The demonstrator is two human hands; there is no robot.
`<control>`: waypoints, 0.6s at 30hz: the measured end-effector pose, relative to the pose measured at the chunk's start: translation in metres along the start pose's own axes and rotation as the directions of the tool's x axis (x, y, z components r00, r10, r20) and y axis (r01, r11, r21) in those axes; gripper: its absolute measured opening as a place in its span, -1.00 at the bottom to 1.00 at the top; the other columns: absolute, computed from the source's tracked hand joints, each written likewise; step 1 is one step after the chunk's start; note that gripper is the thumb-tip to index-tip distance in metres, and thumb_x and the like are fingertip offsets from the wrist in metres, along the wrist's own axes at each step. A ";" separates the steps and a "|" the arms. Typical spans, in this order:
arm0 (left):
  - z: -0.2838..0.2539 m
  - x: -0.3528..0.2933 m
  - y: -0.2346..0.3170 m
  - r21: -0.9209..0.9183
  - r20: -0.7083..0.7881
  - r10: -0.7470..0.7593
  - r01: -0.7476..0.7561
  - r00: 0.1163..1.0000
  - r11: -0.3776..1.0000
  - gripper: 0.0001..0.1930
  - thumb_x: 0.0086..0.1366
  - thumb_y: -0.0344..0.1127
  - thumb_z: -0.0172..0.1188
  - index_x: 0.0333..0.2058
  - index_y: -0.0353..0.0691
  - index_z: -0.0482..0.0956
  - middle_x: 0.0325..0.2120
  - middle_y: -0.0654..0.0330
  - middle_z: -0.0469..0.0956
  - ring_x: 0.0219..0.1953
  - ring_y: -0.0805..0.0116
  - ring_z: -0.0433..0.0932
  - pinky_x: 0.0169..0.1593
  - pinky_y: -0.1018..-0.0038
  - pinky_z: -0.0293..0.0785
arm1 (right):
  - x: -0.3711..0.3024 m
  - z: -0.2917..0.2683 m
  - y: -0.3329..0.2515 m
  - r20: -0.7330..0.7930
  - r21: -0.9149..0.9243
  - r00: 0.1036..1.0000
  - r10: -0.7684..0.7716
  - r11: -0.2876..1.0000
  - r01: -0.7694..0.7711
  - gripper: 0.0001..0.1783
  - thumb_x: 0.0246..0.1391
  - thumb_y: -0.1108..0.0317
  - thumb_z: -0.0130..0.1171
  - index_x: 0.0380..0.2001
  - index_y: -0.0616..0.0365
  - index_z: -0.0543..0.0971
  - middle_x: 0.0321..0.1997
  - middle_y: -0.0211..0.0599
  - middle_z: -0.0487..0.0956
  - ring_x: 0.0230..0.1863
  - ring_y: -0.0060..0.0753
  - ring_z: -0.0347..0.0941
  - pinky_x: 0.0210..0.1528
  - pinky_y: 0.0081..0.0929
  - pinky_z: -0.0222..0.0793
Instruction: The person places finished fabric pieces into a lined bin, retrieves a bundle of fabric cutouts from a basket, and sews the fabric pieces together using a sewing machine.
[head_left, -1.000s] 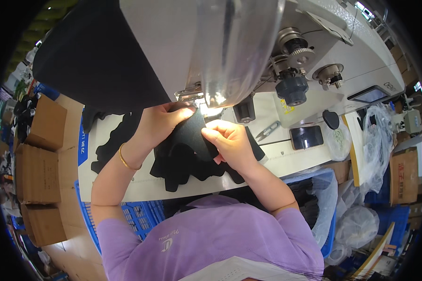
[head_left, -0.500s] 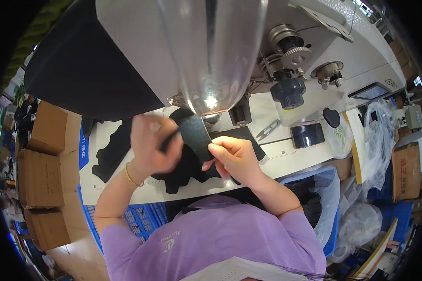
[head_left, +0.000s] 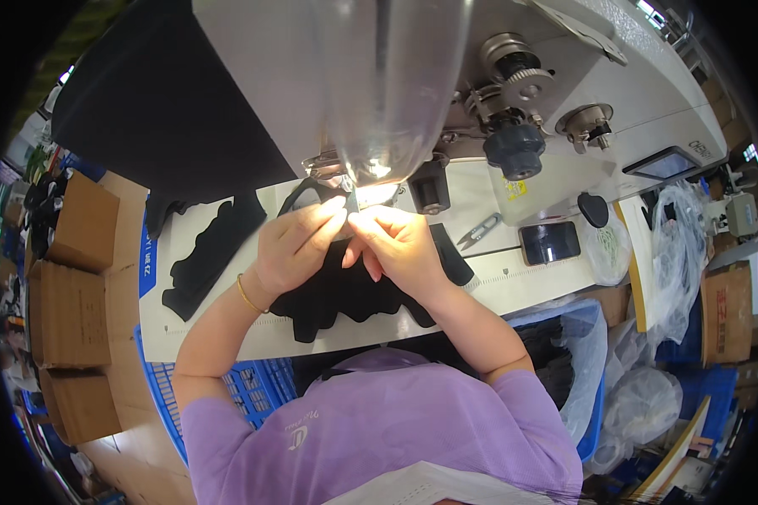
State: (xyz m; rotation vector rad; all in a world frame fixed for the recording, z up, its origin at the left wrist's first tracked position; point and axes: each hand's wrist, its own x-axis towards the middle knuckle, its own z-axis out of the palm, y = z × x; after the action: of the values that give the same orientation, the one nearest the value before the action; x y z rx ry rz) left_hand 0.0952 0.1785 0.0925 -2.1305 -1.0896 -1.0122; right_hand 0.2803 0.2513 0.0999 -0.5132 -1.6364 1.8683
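Note:
Under the lit lamp of the sewing machine (head_left: 531, 101), my two hands come close together, fingertips almost meeting. My left hand (head_left: 299, 244) pinches an edge of the dark fabric piece (head_left: 299, 198), thumb and fingers pressed together. Beside it, my right hand (head_left: 396, 244) is closed in a pinch on the same piece, its lower fingers curled. Much of this piece is hidden by my hands. Below them, black cloth (head_left: 337, 295) with a wavy edge spreads over the white tabletop (head_left: 514, 290). Another black cloth piece (head_left: 215, 261) lies to the left.
Right of my hands lie thread snips (head_left: 481, 230) and a phone (head_left: 550, 243). A clear plastic bag (head_left: 608, 252) sits farther right. Blue crates stand below the table edge, the left crate (head_left: 257, 387) and the bag-lined right crate (head_left: 594, 379). Cardboard boxes (head_left: 74, 320) stand at far left.
My left hand has swung inward from the left and now pinches the fabric. My right hand has moved slightly up and left, bringing the piece nearer the lamp.

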 end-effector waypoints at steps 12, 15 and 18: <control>0.009 0.012 -0.010 0.096 -0.075 -0.127 0.134 0.989 0.986 -0.75 -0.03 -0.57 0.26 -0.30 -0.31 0.60 -0.29 0.12 0.60 -0.35 0.24 0.63 -0.37 0.38 0.59 | -0.009 -0.002 0.002 0.037 0.051 0.998 0.057 0.997 -0.059 -0.76 0.28 0.33 0.04 -0.35 0.26 0.59 -0.59 -0.32 0.61 -0.75 -0.76 0.28 -0.68 -0.73 0.12; 0.006 0.001 -0.014 0.314 -0.051 -0.199 0.205 0.979 0.927 -0.80 0.01 -0.50 0.29 -0.31 -0.27 0.61 -0.30 0.06 0.61 -0.36 0.17 0.61 -0.35 0.29 0.53 | -0.011 -0.001 0.001 0.025 0.007 0.999 0.039 0.999 -0.040 -0.78 0.27 0.34 0.04 -0.32 0.25 0.60 -0.60 -0.36 0.61 -0.74 -0.79 0.28 -0.67 -0.74 0.14; 0.001 -0.020 -0.035 0.280 0.110 -0.685 0.638 0.720 0.717 -0.77 0.09 -0.43 0.30 -0.23 -0.28 0.64 -0.27 0.04 0.64 -0.35 0.09 0.61 -0.19 0.35 0.49 | -0.017 0.002 0.000 -0.008 -0.149 0.999 -0.039 0.988 0.037 -0.82 0.24 0.34 0.09 -0.29 0.21 0.62 -0.56 -0.37 0.62 -0.69 -0.68 0.36 -0.63 -0.70 0.21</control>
State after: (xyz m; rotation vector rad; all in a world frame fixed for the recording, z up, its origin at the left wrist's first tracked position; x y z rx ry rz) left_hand 0.0581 0.1890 0.0798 -1.6897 -2.0739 -0.9010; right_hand 0.2917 0.2380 0.0988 -0.5495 -1.7750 1.7210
